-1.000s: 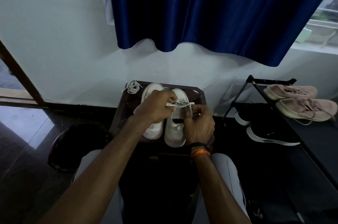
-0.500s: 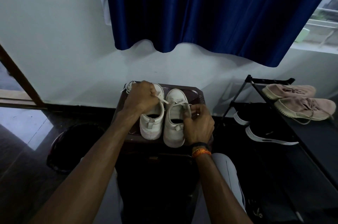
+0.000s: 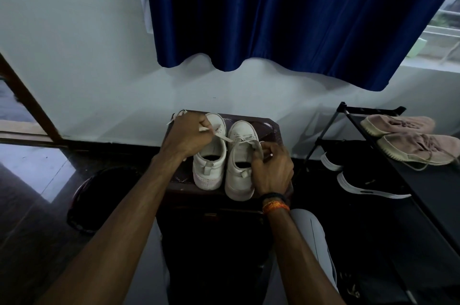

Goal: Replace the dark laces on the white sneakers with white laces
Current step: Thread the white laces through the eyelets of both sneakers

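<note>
Two white sneakers stand side by side, heels toward me, on a small dark table (image 3: 271, 125). The left sneaker (image 3: 210, 165) has no lace that I can see. A white lace (image 3: 224, 137) runs from the right sneaker (image 3: 240, 167) out to the left, pulled taut. My left hand (image 3: 188, 136) pinches that lace end above the left sneaker. My right hand (image 3: 272, 170) grips the right sneaker's collar and the lace beside it. A loose bundle of white lace (image 3: 178, 115) peeks out behind my left hand.
A black shoe rack (image 3: 368, 111) stands at the right with a pair of tan shoes (image 3: 410, 140) on top and black sneakers (image 3: 368, 180) lower down. A dark round bin (image 3: 99, 195) sits on the floor at the left. A blue curtain (image 3: 286, 11) hangs above.
My left hand has drawn the lace end out from the right sneaker, up and to the left over the left sneaker. My right hand has stayed on the right sneaker.
</note>
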Tool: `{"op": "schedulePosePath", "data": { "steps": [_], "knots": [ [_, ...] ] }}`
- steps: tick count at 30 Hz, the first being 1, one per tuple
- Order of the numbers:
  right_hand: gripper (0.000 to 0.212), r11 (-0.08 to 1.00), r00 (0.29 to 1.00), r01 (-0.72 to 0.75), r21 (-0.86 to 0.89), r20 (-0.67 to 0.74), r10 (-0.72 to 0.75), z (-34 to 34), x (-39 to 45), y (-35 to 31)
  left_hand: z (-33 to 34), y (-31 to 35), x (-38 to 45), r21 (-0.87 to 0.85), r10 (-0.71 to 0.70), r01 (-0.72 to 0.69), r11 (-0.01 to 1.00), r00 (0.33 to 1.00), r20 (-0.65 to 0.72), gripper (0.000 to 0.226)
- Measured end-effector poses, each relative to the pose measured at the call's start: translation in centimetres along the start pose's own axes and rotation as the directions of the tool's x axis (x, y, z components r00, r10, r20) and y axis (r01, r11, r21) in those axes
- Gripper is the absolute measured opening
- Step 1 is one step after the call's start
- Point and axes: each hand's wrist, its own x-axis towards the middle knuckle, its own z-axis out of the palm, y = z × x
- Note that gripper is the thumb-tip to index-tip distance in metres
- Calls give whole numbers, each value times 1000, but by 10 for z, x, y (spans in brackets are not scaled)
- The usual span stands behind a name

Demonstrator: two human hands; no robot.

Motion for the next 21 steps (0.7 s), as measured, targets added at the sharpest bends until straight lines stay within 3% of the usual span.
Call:
{"op": "schedulePosePath", "data": {
  "steps": [4,10,21],
  "knots": [
    [20,999,1000,-9,-49,-16,9,-4,1,-2,1,1,2,-44,17,-17,999,1000,-12,23],
    [30,978,982,182,-98,75,-175,-4,10,-2,3,-2,1,-81,-5,1,997,999,-51,19],
    [15,997,997,69,-33,16,-69,-3,4,-1,-8,-12,-3,-111,-103,83,990,977,-188,22]
  ]
}}
